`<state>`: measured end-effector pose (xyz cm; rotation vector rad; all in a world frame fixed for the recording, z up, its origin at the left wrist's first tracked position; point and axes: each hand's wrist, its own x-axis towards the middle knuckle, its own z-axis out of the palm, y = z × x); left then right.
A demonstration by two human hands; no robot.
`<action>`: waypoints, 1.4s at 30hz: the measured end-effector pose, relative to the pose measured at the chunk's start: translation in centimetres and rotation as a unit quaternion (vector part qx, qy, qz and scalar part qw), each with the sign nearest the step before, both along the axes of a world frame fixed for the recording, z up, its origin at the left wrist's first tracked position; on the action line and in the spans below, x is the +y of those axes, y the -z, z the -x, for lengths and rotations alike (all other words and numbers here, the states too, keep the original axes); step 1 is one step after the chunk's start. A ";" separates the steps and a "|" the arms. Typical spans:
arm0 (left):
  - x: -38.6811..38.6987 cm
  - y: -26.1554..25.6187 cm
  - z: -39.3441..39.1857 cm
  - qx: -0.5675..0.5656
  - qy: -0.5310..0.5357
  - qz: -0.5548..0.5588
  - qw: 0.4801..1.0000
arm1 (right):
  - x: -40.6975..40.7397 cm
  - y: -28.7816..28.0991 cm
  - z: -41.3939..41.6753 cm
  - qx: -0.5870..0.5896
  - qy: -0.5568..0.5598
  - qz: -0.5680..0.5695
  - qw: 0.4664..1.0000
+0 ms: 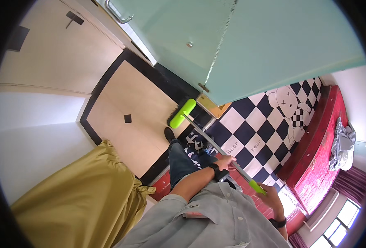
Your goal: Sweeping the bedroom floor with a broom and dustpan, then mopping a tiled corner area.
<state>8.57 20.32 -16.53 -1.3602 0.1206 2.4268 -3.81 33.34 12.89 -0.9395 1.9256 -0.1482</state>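
Note:
A push broom with a lime-green head [183, 113] and dark bristles [173, 113] rests at the edge of the beige tiled floor [130, 93], over its black border. Its grey metal pole [209, 139] slants back toward my body. My left hand [225, 163] is wrapped around the pole partway along it, and some of its fingers are hidden. At the pole's near end, my right hand [269, 195] grips by the lime-green handle end [257, 187]. My dark shoe [169, 134] stands just beside the broom head.
Pale green partitions [272, 40] rise beyond the broom head. A black-and-white checkered mat [248, 130] lies to the right, bordered by a red bed or bench [317, 155] with grey cloth [342, 145] on it. An olive-gold curtain [99, 192] hangs at left, below a cream door [62, 52].

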 end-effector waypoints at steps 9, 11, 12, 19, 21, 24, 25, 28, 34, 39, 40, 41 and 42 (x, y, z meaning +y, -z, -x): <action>-10.3 1.2 -4.2 -0.059 -0.170 0.027 0.983 | -11.9 2.3 -4.6 0.037 -0.013 0.067 0.997; -14.9 2.8 -7.3 -0.046 -0.234 -0.004 0.971 | -16.9 4.4 -6.8 0.008 -0.005 0.085 0.996; -17.0 2.9 -9.1 0.004 -0.252 0.011 0.968 | -19.4 5.8 -7.9 -0.022 0.012 0.096 0.995; -31.8 -2.3 -23.5 0.017 -0.353 0.135 0.926 | -39.1 14.3 -20.6 -0.053 0.007 0.103 0.993; -34.5 -3.4 -28.1 0.023 -0.398 0.142 0.906 | -44.9 17.6 -23.6 -0.060 0.011 0.164 0.984; -36.6 -2.7 -35.4 -0.010 -0.430 0.162 0.888 | -54.3 21.3 -28.2 -0.046 0.004 0.186 0.981; -37.2 -3.9 -35.6 -0.019 -0.435 0.171 0.884 | -57.1 25.0 -27.2 -0.008 -0.034 0.241 0.970; -35.8 -3.7 -40.2 -0.056 -0.499 0.158 0.850 | -62.7 28.0 -30.2 0.067 -0.108 0.254 0.959; -30.8 0.2 -41.9 -0.049 -0.531 0.083 0.842 | -61.2 25.5 -33.0 0.114 -0.244 0.209 0.940; -33.0 -1.7 -37.0 0.014 -0.451 0.027 0.892 | -49.8 23.4 -25.4 0.172 -0.364 0.302 0.864; -33.7 -2.4 -35.9 0.032 -0.411 0.022 0.911 | -47.7 21.0 -24.7 0.148 -0.337 0.276 0.888; -34.5 -2.9 -34.7 0.051 -0.371 0.017 0.927 | -45.6 18.8 -24.0 0.138 -0.315 0.253 0.904; -35.2 -2.4 -33.8 0.106 -0.326 0.011 0.939 | -44.0 16.5 -23.7 0.124 -0.295 0.231 0.919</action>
